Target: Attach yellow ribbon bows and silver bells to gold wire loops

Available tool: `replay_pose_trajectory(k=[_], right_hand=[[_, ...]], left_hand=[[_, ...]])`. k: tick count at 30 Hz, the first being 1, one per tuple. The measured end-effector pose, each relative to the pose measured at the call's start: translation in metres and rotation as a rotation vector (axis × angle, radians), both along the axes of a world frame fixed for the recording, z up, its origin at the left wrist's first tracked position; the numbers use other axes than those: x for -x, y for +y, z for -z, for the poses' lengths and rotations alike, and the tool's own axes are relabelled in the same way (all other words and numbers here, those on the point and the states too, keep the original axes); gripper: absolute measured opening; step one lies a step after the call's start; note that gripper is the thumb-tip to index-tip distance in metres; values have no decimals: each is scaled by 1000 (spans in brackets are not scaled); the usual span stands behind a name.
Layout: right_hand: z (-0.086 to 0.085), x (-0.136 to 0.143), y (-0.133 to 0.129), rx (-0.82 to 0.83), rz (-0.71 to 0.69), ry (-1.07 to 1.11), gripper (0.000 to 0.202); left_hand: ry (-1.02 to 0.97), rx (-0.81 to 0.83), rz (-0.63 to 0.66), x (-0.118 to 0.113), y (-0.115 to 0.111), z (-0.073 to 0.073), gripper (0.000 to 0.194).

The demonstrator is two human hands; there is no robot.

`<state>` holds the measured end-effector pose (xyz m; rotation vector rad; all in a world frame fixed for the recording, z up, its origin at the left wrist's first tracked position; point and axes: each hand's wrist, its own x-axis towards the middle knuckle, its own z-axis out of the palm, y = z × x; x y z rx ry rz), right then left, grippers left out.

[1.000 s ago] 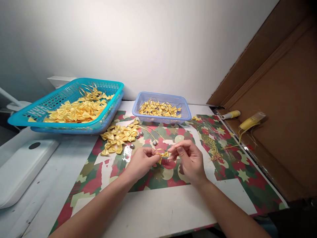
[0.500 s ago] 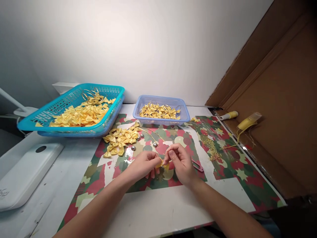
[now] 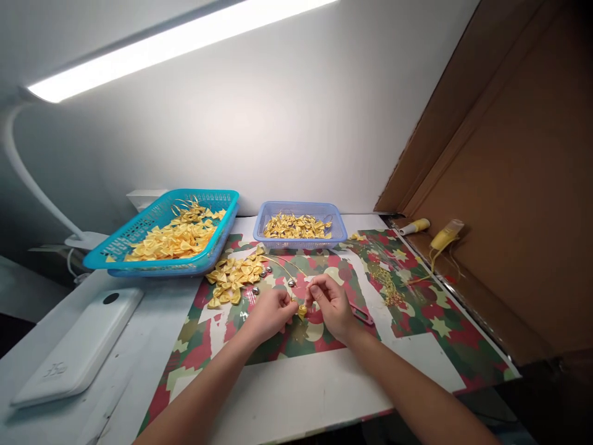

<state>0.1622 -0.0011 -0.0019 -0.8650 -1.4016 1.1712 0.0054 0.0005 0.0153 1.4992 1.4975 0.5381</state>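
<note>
Your view is tipping upward since the earlier frame, bringing the strip lamp (image 3: pixel 185 49) in at the far left, and your fingertips are standing slightly farther apart around the gold bow (image 3: pixel 302 311). Your left hand (image 3: pixel 269 316) is pinching the bow's left side between thumb and forefinger. Your right hand (image 3: pixel 332 309) is bringing thumb and fingertips together just beside it; whether they are gripping something fine, you cannot tell from here.

For good work here, you are best keeping the left pinch steady and light, so the folds are not creasing, while the right fingertips are doing the fine handling. Pulling gently and evenly should be keeping the bow from twisting; a hard tug could be skewing its middle.

That bow is hanging between your hands, over the near middle of the patterned sheet (image 3: pixel 296 349). It is looking shiny and satin-like, bunched rather than spread flat; its knot is too small to make out. Similar loose bows (image 3: pixel 236 276) are lying in a heap to the far left, and a silver bell (image 3: pixel 291 283) is resting just beyond your fingers.
</note>
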Motion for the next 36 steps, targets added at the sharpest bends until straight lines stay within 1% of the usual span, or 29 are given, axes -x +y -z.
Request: replay_pose_trajectory(k=[2, 3, 5, 6, 7, 8, 10, 12, 15, 19, 22, 25, 30, 34, 36], right_hand=[[0, 1, 4, 27, -25, 14, 24], [0, 1, 6, 30, -32, 22, 24], [-3, 2, 10, 1, -38, 19, 24], [-4, 3, 13, -32, -33, 6, 24], [-6, 4, 15, -71, -25, -13, 24], [-8, 5, 18, -107, -18, -36, 24], [-9, 8, 23, -153, -14, -73, 23], [-8, 11, 28, -142, -24, -66, 24], [-2, 14, 33, -83, 1, -20, 26], [7, 16, 35, -59, 44, 11, 27], [8, 14, 34, -38, 68, 48, 27], [6, 11, 33, -10, 84, 86, 27], [3, 11, 32, 34, 102, 154, 31], [12, 19, 31, 97, 121, 187, 30], [18, 23, 31, 128, 136, 198, 30]], left_hand=[[13, -51, -26, 4, 0, -3, 21], [26, -113, -56, 7, 1, -5, 22], [30, -299, -106, 11, 2, -10, 22], [8, -381, -100, 13, 3, -13, 22], [-30, -429, -67, 14, 5, -15, 22], [-83, -429, -9, 13, 6, -17, 23], [-213, -326, 118, 11, 11, -18, 28], [-332, -213, 172, 8, 15, -15, 31], [-421, -118, 149, 7, 21, -4, 40], [-437, -64, 143, 11, 21, 8, 48], [-410, -53, 168, 11, 20, 14, 49], [-359, -79, 181, 9, 20, 16, 47], [-314, -133, 130, 5, 19, 17, 41], [-375, -131, 79, 3, 16, 15, 34], [-426, -103, 47, 3, 15, 13, 35]])
